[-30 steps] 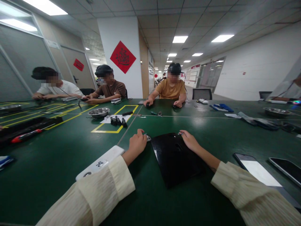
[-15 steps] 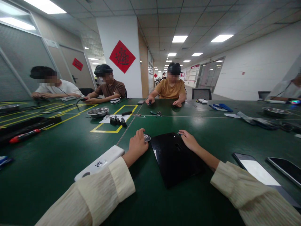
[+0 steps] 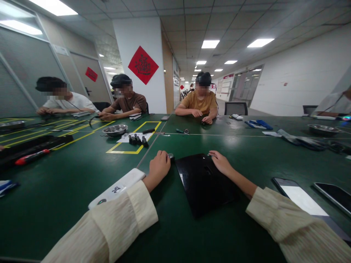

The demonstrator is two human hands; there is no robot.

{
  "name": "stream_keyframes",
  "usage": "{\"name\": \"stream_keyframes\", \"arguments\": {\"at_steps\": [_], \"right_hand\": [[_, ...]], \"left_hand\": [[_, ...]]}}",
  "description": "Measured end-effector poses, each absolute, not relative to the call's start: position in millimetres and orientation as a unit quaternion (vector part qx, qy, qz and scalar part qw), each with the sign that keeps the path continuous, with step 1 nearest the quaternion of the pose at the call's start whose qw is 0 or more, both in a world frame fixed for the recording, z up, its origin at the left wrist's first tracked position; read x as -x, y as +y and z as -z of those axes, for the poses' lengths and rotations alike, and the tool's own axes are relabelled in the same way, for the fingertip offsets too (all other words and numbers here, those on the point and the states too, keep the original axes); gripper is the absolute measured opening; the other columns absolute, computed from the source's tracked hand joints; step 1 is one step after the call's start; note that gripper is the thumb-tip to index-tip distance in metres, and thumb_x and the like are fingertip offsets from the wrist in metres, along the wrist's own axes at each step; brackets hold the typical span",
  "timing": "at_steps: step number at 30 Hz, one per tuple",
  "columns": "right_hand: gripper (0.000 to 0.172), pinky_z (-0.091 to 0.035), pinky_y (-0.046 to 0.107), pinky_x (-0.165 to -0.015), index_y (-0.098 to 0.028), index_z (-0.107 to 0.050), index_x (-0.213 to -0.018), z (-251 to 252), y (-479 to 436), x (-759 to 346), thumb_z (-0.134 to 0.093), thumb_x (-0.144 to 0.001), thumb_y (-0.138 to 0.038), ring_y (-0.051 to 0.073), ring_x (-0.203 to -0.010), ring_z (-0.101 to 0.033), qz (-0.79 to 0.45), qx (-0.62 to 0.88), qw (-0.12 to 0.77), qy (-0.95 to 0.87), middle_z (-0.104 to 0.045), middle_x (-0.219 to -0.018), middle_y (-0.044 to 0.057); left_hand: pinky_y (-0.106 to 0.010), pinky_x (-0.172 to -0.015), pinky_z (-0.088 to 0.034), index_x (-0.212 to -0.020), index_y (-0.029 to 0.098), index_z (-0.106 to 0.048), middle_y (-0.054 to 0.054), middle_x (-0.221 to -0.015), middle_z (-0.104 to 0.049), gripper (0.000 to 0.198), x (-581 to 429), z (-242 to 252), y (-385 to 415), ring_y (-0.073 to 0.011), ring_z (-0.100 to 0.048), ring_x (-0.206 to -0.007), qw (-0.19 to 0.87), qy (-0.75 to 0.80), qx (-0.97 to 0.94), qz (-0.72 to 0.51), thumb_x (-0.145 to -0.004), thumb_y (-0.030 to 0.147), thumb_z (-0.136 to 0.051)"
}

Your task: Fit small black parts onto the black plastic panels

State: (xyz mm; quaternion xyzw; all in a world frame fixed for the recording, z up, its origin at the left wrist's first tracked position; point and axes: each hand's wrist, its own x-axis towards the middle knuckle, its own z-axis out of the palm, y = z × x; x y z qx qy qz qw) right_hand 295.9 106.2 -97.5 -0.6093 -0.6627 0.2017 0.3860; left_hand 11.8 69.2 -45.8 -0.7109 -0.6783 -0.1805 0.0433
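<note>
A glossy black panel [image 3: 203,182] with a small slot lies on the green table in front of me. At its upper left, my left hand [image 3: 159,166] is closed round a small shiny, rounded object [image 3: 171,156], mostly covered by the fingers; its kind is unclear. My right hand [image 3: 221,163] rests at the panel's upper right edge, fingertips pinched together on a tiny pale piece [image 3: 210,154] too small to name. Beside my left forearm lies a white oblong device [image 3: 117,188] marked 26.
Black cylindrical parts [image 3: 138,140] stand on white paper inside a yellow taped frame, near a metal bowl [image 3: 115,130]. Two phones [image 3: 301,197] lie at right. A red-handled screwdriver [image 3: 32,157] is at left. Several people sit round the green table [image 3: 170,233].
My left hand has turned slightly, hiding more of the shiny object. My right hand stays nearly in place. The person opposite has brought one hand inward toward the other.
</note>
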Motion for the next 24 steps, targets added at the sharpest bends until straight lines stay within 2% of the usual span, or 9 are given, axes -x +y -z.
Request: {"name": "stream_keyframes", "arguments": {"at_steps": [8,14,16,20,24], "right_hand": [[0.035,-0.039,0.035,-0.098,-0.020,-0.057,-0.112,98,106,-296,-0.039,-0.081,-0.018,0.017,-0.110,-0.056,-0.196,0.608,0.389,-0.664,-0.064,-0.113,0.006],[0.036,-0.039,0.036,-0.097,-0.017,-0.055,-0.115,99,106,-296,-0.038,-0.082,-0.019,0.018,-0.111,-0.056,-0.198,0.609,0.387,-0.664,-0.063,-0.116,0.009],[0.037,-0.039,0.036,-0.097,-0.017,-0.054,-0.115,99,107,-296,-0.038,-0.082,-0.019,0.018,-0.112,-0.056,-0.198,0.610,0.387,-0.663,-0.063,-0.116,0.009],[0.036,-0.039,0.035,-0.097,-0.019,-0.055,-0.114,98,106,-295,-0.039,-0.082,-0.017,0.017,-0.112,-0.056,-0.196,0.609,0.389,-0.663,-0.064,-0.115,0.007],[0.036,-0.040,0.035,-0.096,-0.019,-0.055,-0.113,97,106,-295,-0.039,-0.081,-0.018,0.018,-0.111,-0.056,-0.195,0.609,0.391,-0.663,-0.064,-0.114,0.007]], "left_hand": [[-0.032,-0.070,-0.043,-0.100,0.018,-0.048,-0.008,-0.101,-0.055,0.029,-11,50,72,-0.0206,-0.058,-0.089,0.050,-0.677,0.710,0.187,-0.094,0.031,-0.023],[-0.033,-0.072,-0.043,-0.081,0.016,-0.060,-0.009,-0.099,-0.057,0.049,-13,39,69,-0.0213,-0.060,-0.083,-0.016,-0.688,0.705,0.173,-0.093,0.038,-0.018],[-0.033,-0.073,-0.043,-0.079,0.016,-0.061,-0.010,-0.100,-0.057,0.047,-14,39,69,-0.0214,-0.060,-0.084,-0.015,-0.683,0.708,0.178,-0.092,0.037,-0.021],[-0.033,-0.076,-0.042,-0.094,0.017,-0.054,-0.009,-0.100,-0.057,0.025,-14,43,68,-0.0230,-0.057,-0.092,0.018,-0.689,0.704,0.171,-0.084,0.032,-0.037],[-0.039,-0.084,-0.040,-0.107,0.015,-0.044,-0.012,-0.102,-0.059,0.038,-15,42,63,-0.0290,-0.053,-0.103,0.043,-0.673,0.726,0.134,-0.075,0.033,-0.049]]}}
